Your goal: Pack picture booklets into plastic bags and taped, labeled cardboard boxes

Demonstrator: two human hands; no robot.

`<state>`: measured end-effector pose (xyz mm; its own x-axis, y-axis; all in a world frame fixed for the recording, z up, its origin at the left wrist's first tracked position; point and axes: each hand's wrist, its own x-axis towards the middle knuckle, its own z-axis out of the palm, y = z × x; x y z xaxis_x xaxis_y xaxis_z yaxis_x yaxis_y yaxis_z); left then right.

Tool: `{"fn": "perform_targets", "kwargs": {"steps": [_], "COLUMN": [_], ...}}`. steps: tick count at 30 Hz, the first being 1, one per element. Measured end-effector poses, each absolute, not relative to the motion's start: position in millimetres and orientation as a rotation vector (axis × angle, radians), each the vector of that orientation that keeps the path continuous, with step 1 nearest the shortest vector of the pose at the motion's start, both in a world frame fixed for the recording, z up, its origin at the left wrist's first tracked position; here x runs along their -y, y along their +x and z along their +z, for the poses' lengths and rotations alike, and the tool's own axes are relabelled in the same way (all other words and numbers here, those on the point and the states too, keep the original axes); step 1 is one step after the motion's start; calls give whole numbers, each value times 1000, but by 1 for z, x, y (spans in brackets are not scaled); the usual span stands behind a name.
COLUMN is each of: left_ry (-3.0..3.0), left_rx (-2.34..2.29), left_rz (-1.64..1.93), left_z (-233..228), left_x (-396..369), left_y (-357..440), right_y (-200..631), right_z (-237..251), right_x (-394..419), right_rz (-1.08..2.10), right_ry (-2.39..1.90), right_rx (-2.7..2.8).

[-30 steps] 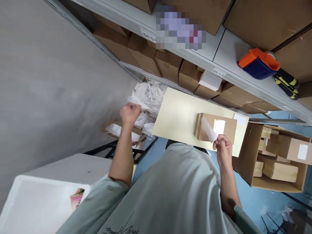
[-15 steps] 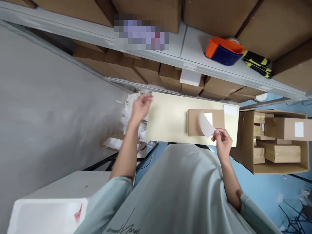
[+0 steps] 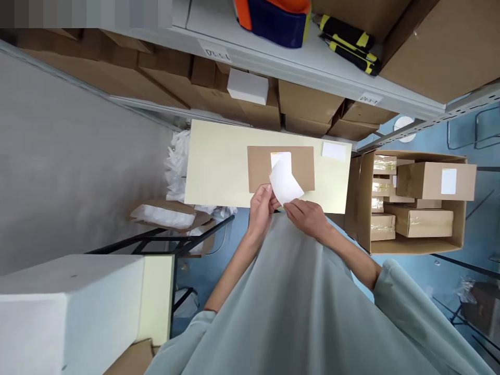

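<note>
Left hand: the left hand (image 3: pixel 261 204) is now at the near edge of the pale table (image 3: pixel 219 166), fingers pinched on the lower left corner of the white label sheet (image 3: pixel 286 183). A second ago it was stretched out over the heap of white scraps (image 3: pixel 176 166) off the table's left edge; half a second ago it was swinging back across that edge.

Right hand: the right hand (image 3: pixel 308 216) grips the sheet's lower right edge between thumb and fingertips, as in both earlier frames, though it has drawn closer to the body.

Label sheet: held in the air by both hands just above the near edge of the flat brown box (image 3: pixel 281 167), curling upward, its top overlapping the white label (image 3: pixel 281 159) already stuck on the box.

What the change means: one hand held the sheet before, two hold it now, so I judge the hands are set to separate or straighten it over the box.

Box: lies flat near the middle of the table, toward the right end; a small white slip (image 3: pixel 334 150) rests by the table's far right corner.

View: the camera has tipped, so the shelf with the orange-and-blue tape dispenser (image 3: pixel 275 15) sits at the top edge now.

Right of table: an open carton (image 3: pixel 416 245) of small taped boxes stands just past the right edge.
</note>
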<state>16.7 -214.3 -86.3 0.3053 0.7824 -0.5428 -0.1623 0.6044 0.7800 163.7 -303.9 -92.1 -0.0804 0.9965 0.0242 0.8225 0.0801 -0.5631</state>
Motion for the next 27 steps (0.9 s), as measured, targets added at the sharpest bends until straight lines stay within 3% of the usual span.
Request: {"fn": "perform_targets", "kwargs": {"steps": [6,15,20,27], "left_ry": [711,765,800,878], "left_rx": [-1139,-1136,-1113,-1104], "left_rz": [735,719,695,716], "left_z": [-91,-87,-80,-99], "left_x": [238,253,258,267], "left_y": [31,29,29,26], "right_y": [188,237,241,234], "right_z": [-85,-75,-83,-85], "right_x": [320,291,285,288], "right_rz": [771,941,1114,1052], "right_ry": [-1709,-1712,-1595,-1604], "right_rx": [1917,1160,1075,1138]}}
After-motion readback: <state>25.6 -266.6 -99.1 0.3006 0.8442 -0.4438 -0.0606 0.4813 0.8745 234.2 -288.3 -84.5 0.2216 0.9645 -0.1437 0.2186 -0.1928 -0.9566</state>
